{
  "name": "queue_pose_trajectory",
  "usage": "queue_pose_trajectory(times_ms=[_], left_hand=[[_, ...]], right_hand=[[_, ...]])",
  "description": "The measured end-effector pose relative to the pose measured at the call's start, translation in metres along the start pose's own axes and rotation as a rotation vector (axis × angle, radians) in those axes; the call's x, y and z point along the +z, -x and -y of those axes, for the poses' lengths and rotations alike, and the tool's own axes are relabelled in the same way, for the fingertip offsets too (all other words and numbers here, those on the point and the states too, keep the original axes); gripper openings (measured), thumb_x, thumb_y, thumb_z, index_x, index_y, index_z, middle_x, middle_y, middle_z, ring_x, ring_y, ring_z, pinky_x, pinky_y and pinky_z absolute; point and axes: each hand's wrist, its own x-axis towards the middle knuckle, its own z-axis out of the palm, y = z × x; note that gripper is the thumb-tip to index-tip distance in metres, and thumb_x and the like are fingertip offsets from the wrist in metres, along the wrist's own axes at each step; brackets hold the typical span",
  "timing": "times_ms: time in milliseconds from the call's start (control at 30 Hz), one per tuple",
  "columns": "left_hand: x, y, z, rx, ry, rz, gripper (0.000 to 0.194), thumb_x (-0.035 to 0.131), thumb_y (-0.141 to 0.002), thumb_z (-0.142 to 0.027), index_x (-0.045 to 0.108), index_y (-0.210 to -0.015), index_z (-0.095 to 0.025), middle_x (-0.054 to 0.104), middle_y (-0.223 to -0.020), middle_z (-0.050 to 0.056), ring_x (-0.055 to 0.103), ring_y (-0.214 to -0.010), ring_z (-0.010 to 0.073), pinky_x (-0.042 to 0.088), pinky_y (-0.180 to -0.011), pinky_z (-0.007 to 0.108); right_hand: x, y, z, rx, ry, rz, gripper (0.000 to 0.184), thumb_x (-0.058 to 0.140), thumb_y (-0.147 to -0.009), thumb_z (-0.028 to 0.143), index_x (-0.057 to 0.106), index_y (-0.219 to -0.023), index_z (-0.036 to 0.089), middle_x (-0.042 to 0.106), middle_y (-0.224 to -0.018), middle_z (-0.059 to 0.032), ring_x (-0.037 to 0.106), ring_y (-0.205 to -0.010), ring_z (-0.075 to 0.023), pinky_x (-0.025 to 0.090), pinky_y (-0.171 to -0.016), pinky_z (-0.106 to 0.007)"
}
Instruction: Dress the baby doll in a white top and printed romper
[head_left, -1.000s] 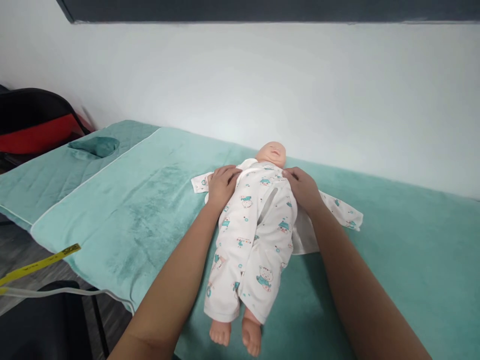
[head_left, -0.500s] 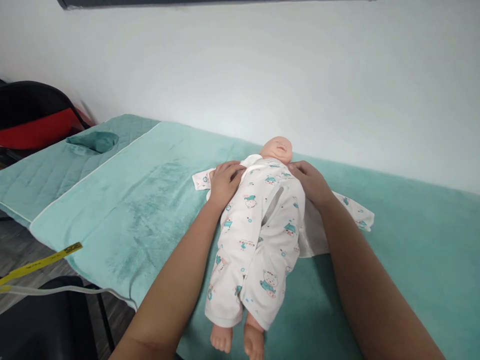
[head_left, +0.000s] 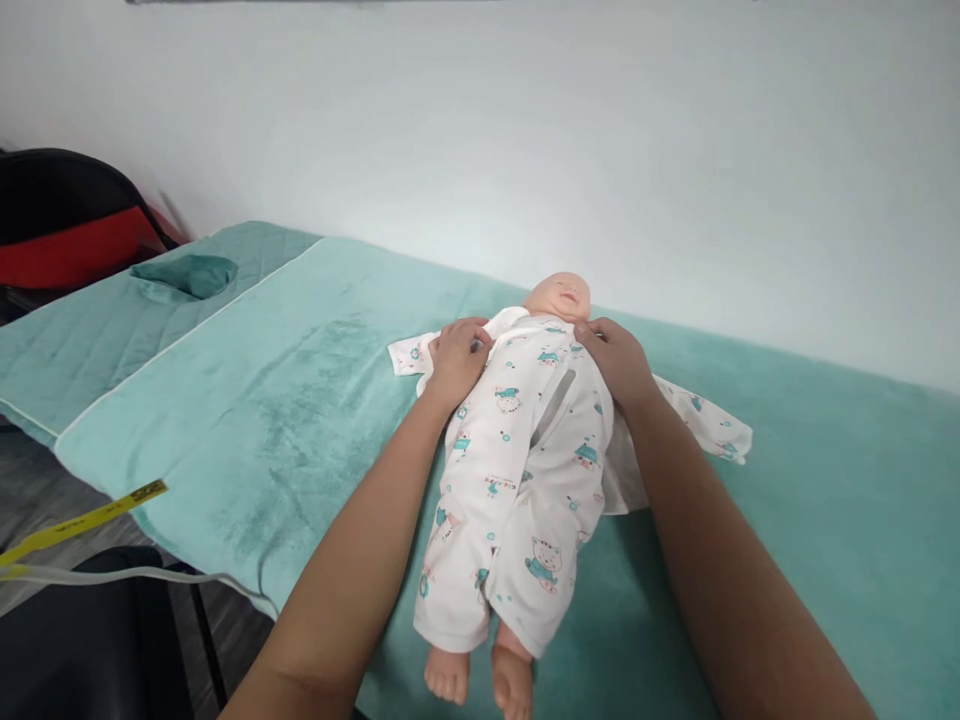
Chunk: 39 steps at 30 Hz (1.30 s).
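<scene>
A baby doll [head_left: 562,294] lies on its back, head toward the wall and bare feet toward me. Printed white baby pants [head_left: 517,470] cover its legs and reach up to its chest, with a slit between the legs. Under the doll, a matching baby shirt [head_left: 705,415] is spread with its sleeves out to both sides. At the left of the doll's chest, my left hand [head_left: 459,360] is closed, thumb and forefinger pinching cloth at the pants' upper edge. My right hand [head_left: 616,362] pinches that edge on the right, below the doll's chin. Some fingertips are hidden.
The doll rests on a green padded bed [head_left: 315,380] against a white wall [head_left: 480,130]. A face hole [head_left: 184,277] is at the bed's left end. Black chairs [head_left: 67,190] stand at left, one with red. A yellow tag [head_left: 90,520] and pale cord [head_left: 135,574] are lower left.
My fingers have curled in more at the pants' upper edge, the left thumb and forefinger now meeting. The right hand has shifted slightly inward. The camera view has tilted a little downward.
</scene>
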Motion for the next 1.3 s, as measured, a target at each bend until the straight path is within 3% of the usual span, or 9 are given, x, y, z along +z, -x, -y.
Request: queue_pose_trajectory(times_ms=[300, 467, 567, 700, 767, 867, 1033, 1167, 1300], left_hand=[[0.013, -0.005, 0.007, 0.016, -0.036, -0.115, 0.004, 0.057, -0.09, -0.024, 0.059, -0.093, -0.025, 0.07, -0.114, 0.0, 0.054, -0.112, 0.0249, 0.031, -0.101, 0.044], [0.007, 0.002, 0.01, 0.067, 0.056, -0.106, 0.022, 0.054, -0.086, -0.013, 0.061, -0.101, -0.027, 0.069, -0.12, -0.001, 0.053, -0.12, 0.0237, 0.03, -0.107, 0.045], [0.005, 0.008, 0.014, 0.117, 0.102, -0.106, 0.033, 0.05, -0.082, -0.005, 0.062, -0.104, -0.026, 0.067, -0.123, 0.001, 0.053, -0.121, 0.0228, 0.031, -0.11, 0.044], [0.001, 0.025, 0.022, 0.156, 0.191, -0.162, 0.035, 0.046, -0.08, -0.004, 0.062, -0.106, -0.021, 0.065, -0.125, 0.006, 0.054, -0.121, 0.0215, 0.04, -0.107, 0.039], [-0.004, 0.039, 0.025, 0.137, 0.217, -0.213, 0.033, 0.045, -0.081, -0.004, 0.062, -0.105, -0.019, 0.065, -0.121, 0.008, 0.055, -0.119, 0.0216, 0.044, -0.103, 0.037], [-0.014, 0.063, 0.029, 0.084, 0.22, -0.256, 0.031, 0.044, -0.082, -0.005, 0.062, -0.102, -0.019, 0.067, -0.114, 0.009, 0.057, -0.114, 0.0219, 0.046, -0.1, 0.038], [-0.03, 0.102, 0.03, 0.032, 0.207, -0.159, 0.03, 0.042, -0.082, -0.005, 0.063, -0.098, -0.019, 0.069, -0.105, 0.007, 0.062, -0.103, 0.0211, 0.049, -0.095, 0.038], [-0.038, 0.131, 0.031, 0.1, 0.141, -0.043, 0.028, 0.043, -0.084, -0.006, 0.065, -0.097, -0.02, 0.07, -0.101, 0.007, 0.063, -0.101, 0.0211, 0.049, -0.095, 0.038], [-0.045, 0.148, 0.032, 0.114, 0.152, -0.034, 0.027, 0.043, -0.086, -0.008, 0.065, -0.096, -0.02, 0.071, -0.102, 0.006, 0.064, -0.101, 0.0199, 0.049, -0.095, 0.036]], right_hand=[[0.008, 0.013, -0.003, -0.045, -0.141, -0.133, 0.018, 0.059, -0.08, 0.038, 0.059, -0.087, 0.021, 0.063, -0.086, -0.0002, 0.057, -0.083, -0.0182, 0.042, -0.082, -0.034], [0.003, 0.069, 0.02, -0.294, -0.066, -0.281, 0.025, 0.055, -0.086, 0.029, 0.058, -0.109, 0.023, 0.061, -0.116, -0.0056, 0.055, -0.111, -0.021, 0.041, -0.099, -0.04], [-0.002, 0.133, 0.054, -0.485, 0.032, -0.155, 0.012, 0.055, -0.089, 0.026, 0.058, -0.1, 0.023, 0.062, -0.106, -0.005, 0.057, -0.104, -0.0217, 0.043, -0.094, -0.04], [-0.002, 0.222, 0.083, -0.524, 0.194, 0.355, 0.006, 0.059, -0.089, 0.021, 0.054, -0.086, 0.023, 0.062, -0.087, -0.0008, 0.057, -0.084, -0.018, 0.044, -0.077, -0.034], [0.003, 0.256, 0.084, -0.506, 0.332, 0.402, 0.01, 0.058, -0.086, 0.014, 0.055, -0.09, 0.023, 0.062, -0.092, -0.0022, 0.056, -0.087, -0.0201, 0.043, -0.078, -0.036], [0.014, 0.288, 0.078, -0.493, 0.509, 0.325, 0.021, 0.058, -0.081, 0.007, 0.056, -0.095, 0.023, 0.063, -0.102, -0.0045, 0.055, -0.094, -0.0247, 0.04, -0.08, -0.039], [0.032, 0.303, 0.074, -0.48, 0.615, 0.192, 0.022, 0.06, -0.079, 0.005, 0.055, -0.091, 0.023, 0.065, -0.094, -0.0038, 0.055, -0.093, -0.0261, 0.036, -0.077, -0.039], [0.04, 0.305, 0.075, -0.486, 0.563, 0.177, 0.017, 0.059, -0.084, 0.007, 0.053, -0.083, 0.023, 0.064, -0.082, -0.0002, 0.054, -0.083, -0.0228, 0.033, -0.074, -0.036], [0.041, 0.313, 0.077, -0.507, 0.505, 0.155, 0.015, 0.055, -0.086, 0.008, 0.051, -0.082, 0.022, 0.062, -0.081, -0.0011, 0.054, -0.08, -0.0217, 0.035, -0.074, -0.035]])
